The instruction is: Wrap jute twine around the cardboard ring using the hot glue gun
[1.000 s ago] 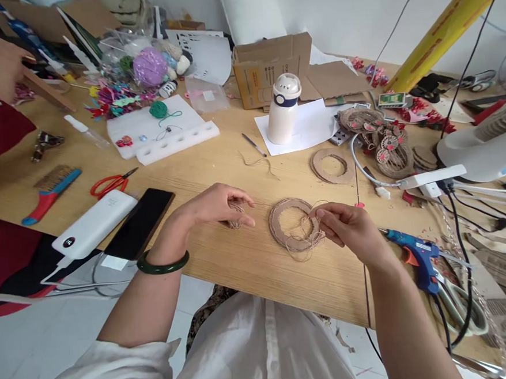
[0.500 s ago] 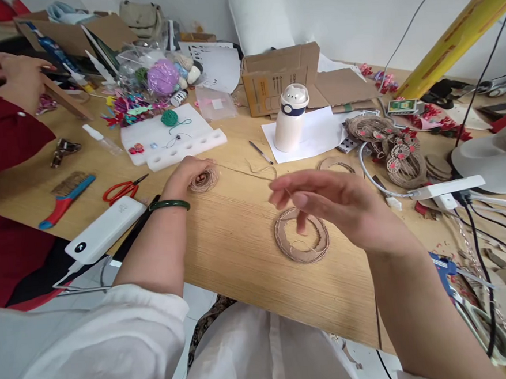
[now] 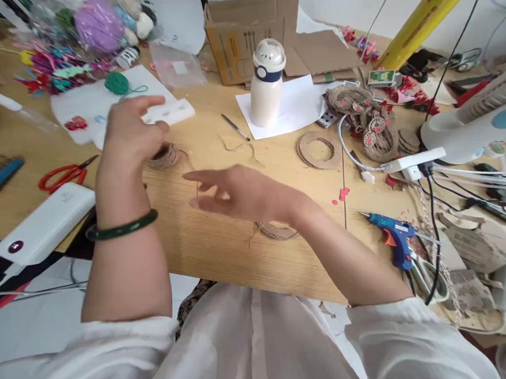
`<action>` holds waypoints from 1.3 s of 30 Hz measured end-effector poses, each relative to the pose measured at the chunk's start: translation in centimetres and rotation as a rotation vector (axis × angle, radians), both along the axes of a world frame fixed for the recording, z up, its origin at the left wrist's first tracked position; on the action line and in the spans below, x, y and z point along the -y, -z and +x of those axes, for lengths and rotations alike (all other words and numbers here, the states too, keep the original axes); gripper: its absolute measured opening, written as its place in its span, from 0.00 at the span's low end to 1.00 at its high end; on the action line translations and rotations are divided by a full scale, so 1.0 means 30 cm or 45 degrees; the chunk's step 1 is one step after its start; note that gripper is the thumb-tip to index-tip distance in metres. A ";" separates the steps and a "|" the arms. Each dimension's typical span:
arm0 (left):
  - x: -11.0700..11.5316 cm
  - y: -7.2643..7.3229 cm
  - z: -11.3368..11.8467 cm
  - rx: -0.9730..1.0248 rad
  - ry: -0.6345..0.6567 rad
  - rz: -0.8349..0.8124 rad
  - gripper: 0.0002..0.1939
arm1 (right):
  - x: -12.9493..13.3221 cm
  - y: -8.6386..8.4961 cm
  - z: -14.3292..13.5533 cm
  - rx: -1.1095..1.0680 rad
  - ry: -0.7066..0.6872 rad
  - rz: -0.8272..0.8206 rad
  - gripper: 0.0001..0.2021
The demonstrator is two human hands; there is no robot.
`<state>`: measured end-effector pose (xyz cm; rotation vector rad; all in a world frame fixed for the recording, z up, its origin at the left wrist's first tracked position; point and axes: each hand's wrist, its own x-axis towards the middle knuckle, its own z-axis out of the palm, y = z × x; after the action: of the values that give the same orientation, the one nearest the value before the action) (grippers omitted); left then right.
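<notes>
Running rightward, bodyward from coil (image 3: 167,155): twine (image 3: 189,159) | left grip (image 3: 131,130): spread | right grip (image 3: 240,193): cannot tell

Twine coil (image 3: 164,156) rough, fibrous, matt. Ring (image 3: 277,233) matt cardboard, coarse at rim. Table (image 3: 223,255) smooth wood, faint sheen, fine grain. Bangle (image 3: 123,228) glossy, polished. Bottle (image 3: 266,101) smooth, plastic by look. Box (image 3: 235,52) matt cardboard. Shirt (image 3: 229,341) creased cloth, soft-looking.
</notes>
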<state>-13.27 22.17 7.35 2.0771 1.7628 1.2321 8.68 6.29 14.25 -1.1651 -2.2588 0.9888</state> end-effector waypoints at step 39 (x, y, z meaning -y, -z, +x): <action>0.722 0.164 0.432 -0.238 1.008 -0.163 0.06 | 0.681 0.329 0.765 -0.161 1.999 -0.032 0.19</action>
<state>-0.30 0.50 2.42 2.4749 0.8442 0.6869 31.62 -14.15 4.39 -2.1127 -0.6489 0.3431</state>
